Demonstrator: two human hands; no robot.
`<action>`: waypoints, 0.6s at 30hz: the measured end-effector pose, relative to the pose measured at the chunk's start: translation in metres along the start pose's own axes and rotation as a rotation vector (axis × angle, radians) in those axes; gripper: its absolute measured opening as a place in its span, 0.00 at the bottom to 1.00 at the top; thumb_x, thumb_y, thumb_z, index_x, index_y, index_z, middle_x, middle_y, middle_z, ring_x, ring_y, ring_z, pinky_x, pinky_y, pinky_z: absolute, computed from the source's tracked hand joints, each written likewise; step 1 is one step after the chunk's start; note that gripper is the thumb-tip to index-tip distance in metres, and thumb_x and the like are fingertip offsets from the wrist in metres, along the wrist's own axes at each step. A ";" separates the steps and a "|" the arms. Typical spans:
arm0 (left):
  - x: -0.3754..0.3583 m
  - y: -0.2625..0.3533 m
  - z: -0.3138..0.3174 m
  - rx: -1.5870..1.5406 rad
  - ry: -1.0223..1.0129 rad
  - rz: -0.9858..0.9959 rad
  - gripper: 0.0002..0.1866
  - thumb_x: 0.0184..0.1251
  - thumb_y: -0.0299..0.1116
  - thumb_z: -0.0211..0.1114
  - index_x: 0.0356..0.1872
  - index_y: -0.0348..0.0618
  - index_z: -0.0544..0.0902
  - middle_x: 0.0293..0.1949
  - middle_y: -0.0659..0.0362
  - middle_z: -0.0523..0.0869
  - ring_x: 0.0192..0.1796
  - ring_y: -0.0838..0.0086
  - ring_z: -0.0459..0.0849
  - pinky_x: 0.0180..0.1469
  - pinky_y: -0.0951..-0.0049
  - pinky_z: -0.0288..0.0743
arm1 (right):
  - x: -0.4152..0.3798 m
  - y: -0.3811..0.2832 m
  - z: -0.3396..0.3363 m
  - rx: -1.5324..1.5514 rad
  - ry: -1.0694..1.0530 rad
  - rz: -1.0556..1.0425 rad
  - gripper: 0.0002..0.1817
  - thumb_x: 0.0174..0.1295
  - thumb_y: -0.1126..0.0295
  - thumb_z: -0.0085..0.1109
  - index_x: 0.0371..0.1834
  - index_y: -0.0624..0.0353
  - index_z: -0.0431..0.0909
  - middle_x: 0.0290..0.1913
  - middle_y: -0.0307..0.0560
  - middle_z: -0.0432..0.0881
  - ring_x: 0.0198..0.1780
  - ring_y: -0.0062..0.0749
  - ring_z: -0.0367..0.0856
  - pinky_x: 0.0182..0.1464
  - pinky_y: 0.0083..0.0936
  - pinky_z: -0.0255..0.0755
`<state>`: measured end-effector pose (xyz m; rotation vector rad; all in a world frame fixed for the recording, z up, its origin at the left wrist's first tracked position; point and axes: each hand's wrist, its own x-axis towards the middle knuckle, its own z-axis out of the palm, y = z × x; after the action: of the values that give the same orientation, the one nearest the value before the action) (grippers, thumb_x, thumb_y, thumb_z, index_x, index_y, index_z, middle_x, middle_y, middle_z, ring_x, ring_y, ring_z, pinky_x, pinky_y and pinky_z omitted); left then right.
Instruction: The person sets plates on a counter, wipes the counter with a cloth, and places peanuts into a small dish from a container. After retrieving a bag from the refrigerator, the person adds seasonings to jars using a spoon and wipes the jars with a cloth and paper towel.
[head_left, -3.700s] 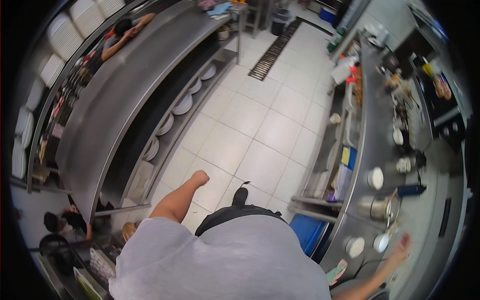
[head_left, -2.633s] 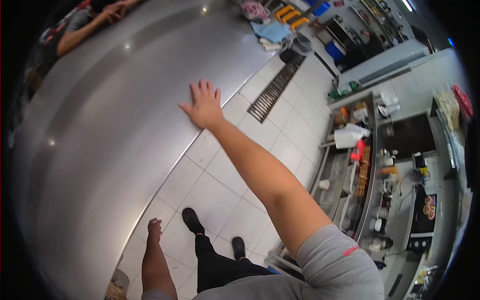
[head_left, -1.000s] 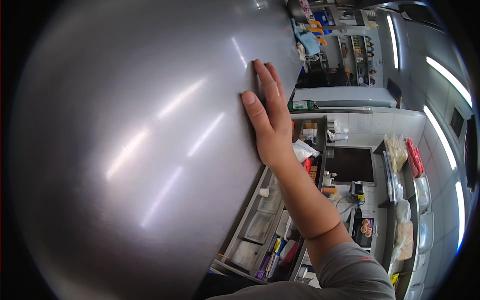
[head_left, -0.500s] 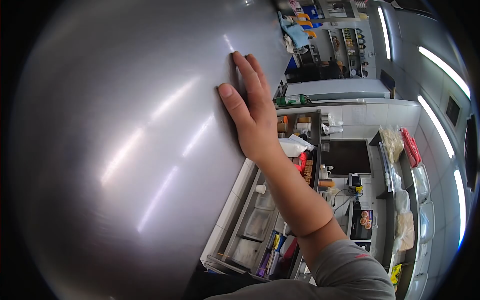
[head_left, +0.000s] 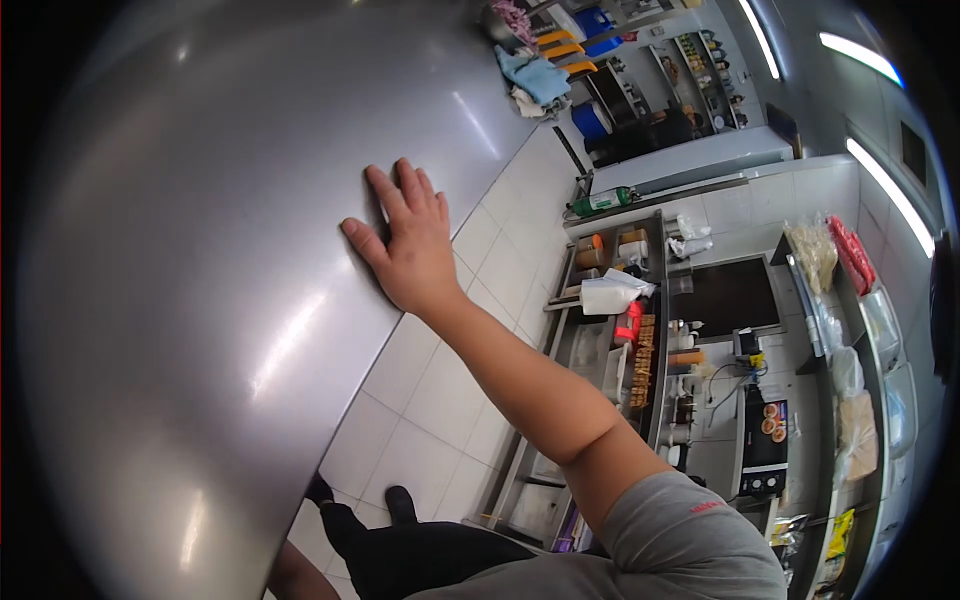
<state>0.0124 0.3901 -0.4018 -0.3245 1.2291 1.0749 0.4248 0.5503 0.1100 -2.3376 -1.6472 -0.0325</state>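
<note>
A broad, shiny metal surface fills the left of the view. My right hand lies palm down on it near its edge, fingers spread and thumb out to the side, holding nothing. The bare forearm runs from the hand down to a grey sleeve at the lower right. At the bottom edge, left of my dark trousers, a dim piece of bare skin shows, seemingly my left arm; its hand is out of sight.
Beyond the white tiled floor stands a counter with containers and a white bag. Blue cloths lie at the surface's far end. Shelves with bagged goods are at the right. Dark shoes show below.
My right hand appears further left and slightly lower in view, still flat on the metal. The view has shifted, showing more floor, the shoes and the skin at the bottom edge.
</note>
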 end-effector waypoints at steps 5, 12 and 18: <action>-0.066 0.012 -0.040 0.005 -0.100 -0.056 0.18 0.56 0.31 0.62 0.49 0.39 0.75 0.38 0.56 0.80 0.36 0.61 0.82 0.45 0.57 0.82 | -0.001 0.001 -0.003 0.025 0.034 -0.003 0.36 0.61 0.46 0.53 0.68 0.54 0.63 0.72 0.63 0.55 0.73 0.59 0.48 0.72 0.53 0.40; -0.257 0.010 -0.019 0.642 -0.101 -0.352 0.29 0.39 0.20 0.59 0.51 0.44 0.69 0.48 0.47 0.74 0.45 0.47 0.79 0.41 0.44 0.82 | -0.003 0.004 -0.009 0.056 -0.054 0.002 0.39 0.62 0.43 0.49 0.72 0.53 0.56 0.74 0.63 0.49 0.75 0.58 0.43 0.73 0.57 0.34; -0.390 -0.040 0.087 0.923 -0.445 -0.598 0.33 0.44 0.17 0.56 0.59 0.38 0.67 0.49 0.45 0.76 0.48 0.45 0.81 0.47 0.44 0.81 | -0.092 0.049 -0.055 0.467 -0.039 -0.195 0.35 0.52 0.64 0.66 0.65 0.57 0.66 0.69 0.63 0.59 0.71 0.64 0.51 0.71 0.48 0.48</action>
<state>0.1170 0.2432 -0.0433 0.2497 1.0010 -0.0022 0.4455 0.4378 0.1356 -1.8378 -1.6778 0.3246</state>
